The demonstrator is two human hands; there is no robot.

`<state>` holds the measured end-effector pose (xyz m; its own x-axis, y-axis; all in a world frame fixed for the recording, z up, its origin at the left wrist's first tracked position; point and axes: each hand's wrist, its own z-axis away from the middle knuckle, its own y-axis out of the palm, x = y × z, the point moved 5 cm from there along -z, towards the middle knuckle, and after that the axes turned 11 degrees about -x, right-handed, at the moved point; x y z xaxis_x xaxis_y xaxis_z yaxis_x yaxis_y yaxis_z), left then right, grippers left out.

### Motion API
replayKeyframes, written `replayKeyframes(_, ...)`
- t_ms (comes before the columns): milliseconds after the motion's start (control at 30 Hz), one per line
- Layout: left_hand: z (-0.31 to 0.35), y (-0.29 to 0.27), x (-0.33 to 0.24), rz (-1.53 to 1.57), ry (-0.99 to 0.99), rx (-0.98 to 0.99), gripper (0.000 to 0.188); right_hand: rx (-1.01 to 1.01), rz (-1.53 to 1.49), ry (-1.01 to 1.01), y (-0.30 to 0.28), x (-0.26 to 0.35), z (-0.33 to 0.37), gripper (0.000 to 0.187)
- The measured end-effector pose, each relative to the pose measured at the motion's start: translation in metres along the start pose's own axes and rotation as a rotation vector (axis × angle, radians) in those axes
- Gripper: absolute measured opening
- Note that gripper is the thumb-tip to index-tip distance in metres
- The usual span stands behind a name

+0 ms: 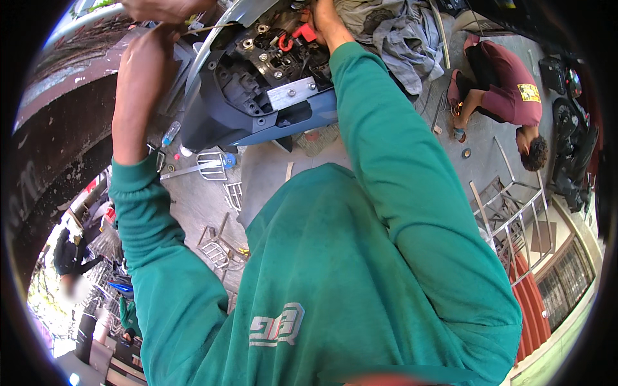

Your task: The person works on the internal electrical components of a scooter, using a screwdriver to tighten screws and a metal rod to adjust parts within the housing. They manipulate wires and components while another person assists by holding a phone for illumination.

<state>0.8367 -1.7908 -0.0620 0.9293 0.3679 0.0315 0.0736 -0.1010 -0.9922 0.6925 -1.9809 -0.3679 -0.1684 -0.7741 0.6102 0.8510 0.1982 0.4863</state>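
An opened scooter body with a blue-grey panel [219, 122] fills the upper middle, its black inner parts exposed. My left hand [153, 48] is at its left side, closed at the end of a thin rod-like piece [209, 27] that reaches over the body's edge. Another hand [168, 9] overlaps it at the top; whose it is I cannot tell. My right hand [327, 24] reaches into the body beside a red cover [305, 32], its fingers mostly hidden. A red loop [285, 43] and a bolted silver metal plate [291, 94] lie nearby.
A grey cloth [409, 45] drapes beyond my right hand. At right a person in a maroon shirt [512, 83] bends to the floor, near metal frames [515, 219] and a parked motorbike [566, 148]. Metal racks [212, 167] and a bottle [171, 133] lie on the left floor.
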Motion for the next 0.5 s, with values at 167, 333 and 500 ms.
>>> replayKeyframes(167, 0.014, 0.029, -0.008, 0.212, -0.038, 0.165, 0.028, -0.005, 0.07, -0.08, 0.009, 0.009, 0.004, 0.071)
replayKeyframes(333, 0.017, 0.039, 0.005, 0.326, -0.103, 0.215, 0.031, -0.002, 0.08, -0.045, 0.013, 0.012, 0.008, 0.072)
replayKeyframes(500, 0.012, 0.034, 0.013, 0.315, -0.033, 0.148, 0.029, -0.067, 0.113, -0.05, 0.001, 0.005, 0.002, 0.075)
